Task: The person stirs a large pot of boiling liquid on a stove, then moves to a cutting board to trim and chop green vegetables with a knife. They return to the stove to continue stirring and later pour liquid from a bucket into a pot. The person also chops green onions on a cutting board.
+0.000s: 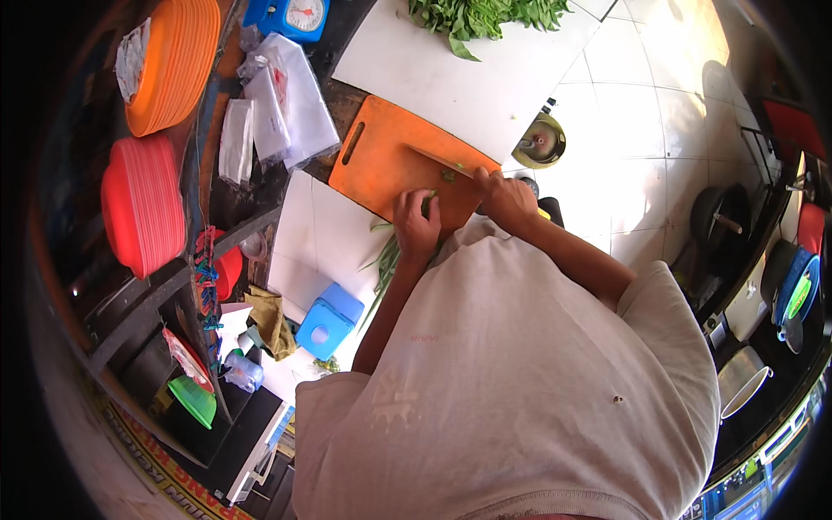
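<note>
An orange cutting board (374,159) with a slotted handle lies in front of me, partly on a white tiled counter. My right hand (510,196) grips a knife (437,158), its blade reaching leftward across the board. A few small cut green pieces (448,175) lie beside the blade. With curled fingers, my left hand (416,224) presses green stalks (426,205) onto the board, their cut ends towards the knife. Long green leafy stalks (388,260) trail over the counter by my left wrist; my forearm and shirt hide part of them.
Leafy greens (487,19) lie on a white board (448,78) beyond the cutting board. Clear plastic bags (299,104) and a blue dial scale (292,16) are at the far left. A blue plastic container (328,322) sits near my left elbow. Stacked orange plates (179,65) fill a shelf.
</note>
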{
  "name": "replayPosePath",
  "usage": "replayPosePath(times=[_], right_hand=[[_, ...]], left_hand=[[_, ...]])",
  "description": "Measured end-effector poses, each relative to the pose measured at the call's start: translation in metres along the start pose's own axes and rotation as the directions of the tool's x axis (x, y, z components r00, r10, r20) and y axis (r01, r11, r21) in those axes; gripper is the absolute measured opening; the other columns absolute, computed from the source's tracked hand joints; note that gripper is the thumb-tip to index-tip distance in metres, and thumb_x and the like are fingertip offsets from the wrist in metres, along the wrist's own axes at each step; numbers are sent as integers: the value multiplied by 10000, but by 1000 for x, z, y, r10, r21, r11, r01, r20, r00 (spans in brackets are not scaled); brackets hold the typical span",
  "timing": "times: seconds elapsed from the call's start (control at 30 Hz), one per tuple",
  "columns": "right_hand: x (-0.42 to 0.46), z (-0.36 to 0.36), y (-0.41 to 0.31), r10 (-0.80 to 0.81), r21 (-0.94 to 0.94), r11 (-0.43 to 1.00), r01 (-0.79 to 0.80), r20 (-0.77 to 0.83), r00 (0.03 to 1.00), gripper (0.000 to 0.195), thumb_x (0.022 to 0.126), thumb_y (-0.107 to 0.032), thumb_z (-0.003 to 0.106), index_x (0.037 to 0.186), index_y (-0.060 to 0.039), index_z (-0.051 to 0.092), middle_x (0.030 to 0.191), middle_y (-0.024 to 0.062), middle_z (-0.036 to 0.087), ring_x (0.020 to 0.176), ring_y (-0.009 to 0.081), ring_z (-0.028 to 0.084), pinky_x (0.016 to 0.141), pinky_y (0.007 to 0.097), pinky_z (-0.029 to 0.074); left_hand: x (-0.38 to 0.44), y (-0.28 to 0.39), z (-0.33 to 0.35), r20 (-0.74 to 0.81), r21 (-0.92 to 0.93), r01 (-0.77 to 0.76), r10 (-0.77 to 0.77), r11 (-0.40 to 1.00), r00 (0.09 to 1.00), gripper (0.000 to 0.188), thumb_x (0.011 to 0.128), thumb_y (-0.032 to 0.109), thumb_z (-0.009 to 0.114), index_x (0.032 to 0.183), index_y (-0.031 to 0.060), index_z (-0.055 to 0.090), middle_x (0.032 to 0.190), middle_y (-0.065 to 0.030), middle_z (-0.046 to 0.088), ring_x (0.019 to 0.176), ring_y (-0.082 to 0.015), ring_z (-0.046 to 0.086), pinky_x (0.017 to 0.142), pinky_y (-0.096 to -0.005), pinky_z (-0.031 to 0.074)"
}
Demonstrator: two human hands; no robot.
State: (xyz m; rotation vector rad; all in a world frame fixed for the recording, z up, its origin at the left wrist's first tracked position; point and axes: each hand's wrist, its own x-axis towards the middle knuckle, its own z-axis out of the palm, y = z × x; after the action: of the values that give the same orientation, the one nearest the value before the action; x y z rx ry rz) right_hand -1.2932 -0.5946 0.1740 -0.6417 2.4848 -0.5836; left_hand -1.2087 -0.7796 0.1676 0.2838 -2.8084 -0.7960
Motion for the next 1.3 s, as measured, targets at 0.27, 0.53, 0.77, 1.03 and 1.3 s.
replayPosePath(times=[0.27, 0.53, 0.77, 1.03, 1.3], right_hand=[[-12, -3, 6, -275, -196, 950, 243, -158, 948, 129, 894, -173, 527, 958, -71, 480, 816, 116, 591, 688, 265, 659, 573, 382, 529], [-32, -14, 43, -339, -172, 934, 314, -150, 929, 148, 909, -190, 537, 1000, -81, 496, 846, 119, 627, 706, 307, 652, 591, 430, 520], [-4, -61, 127, 205, 347, 933, -96, -293, 934, 371, 963, -398, 536, 952, -28, 564, 759, 222, 644, 748, 453, 625, 673, 486, 494], [51, 5, 176, 475, 623, 764, -168, -366, 801, 539, 980, -491, 479, 923, 27, 615, 761, 244, 633, 739, 407, 620, 714, 435, 483], [94, -52, 185, 566, 747, 645, -161, -325, 758, 662, 972, -556, 409, 828, 59, 609, 752, 286, 623, 773, 440, 618, 733, 478, 470]], left_hand=[[50, 52, -14, 362, 20, -337, 308, 941, 880, 380, 651, 4, 594, 1028, 52, 602, 1034, -97, 599, 1030, -296, 564, 908, -437, 415], [99, 46, -64, 283, -54, -297, 300, 953, 911, 494, 660, -8, 543, 1150, 34, 585, 1114, -156, 614, 1084, -345, 564, 947, -440, 432], [94, 22, -48, 63, -26, -23, 25, 999, 998, 491, 752, 35, 572, 1242, 28, 535, 1190, -168, 604, 1151, -344, 549, 982, -440, 434], [83, -40, 6, 293, 271, 144, -225, 952, 929, 858, 857, 325, 694, 1471, -62, 235, 1533, -301, 221, 1451, -418, 158, 1179, -459, 200], [93, -51, 14, 380, 299, 224, -331, 928, 864, 902, 886, 293, 681, 1494, -72, 125, 1570, -301, 49, 1470, -427, 46, 1191, -461, 144]])
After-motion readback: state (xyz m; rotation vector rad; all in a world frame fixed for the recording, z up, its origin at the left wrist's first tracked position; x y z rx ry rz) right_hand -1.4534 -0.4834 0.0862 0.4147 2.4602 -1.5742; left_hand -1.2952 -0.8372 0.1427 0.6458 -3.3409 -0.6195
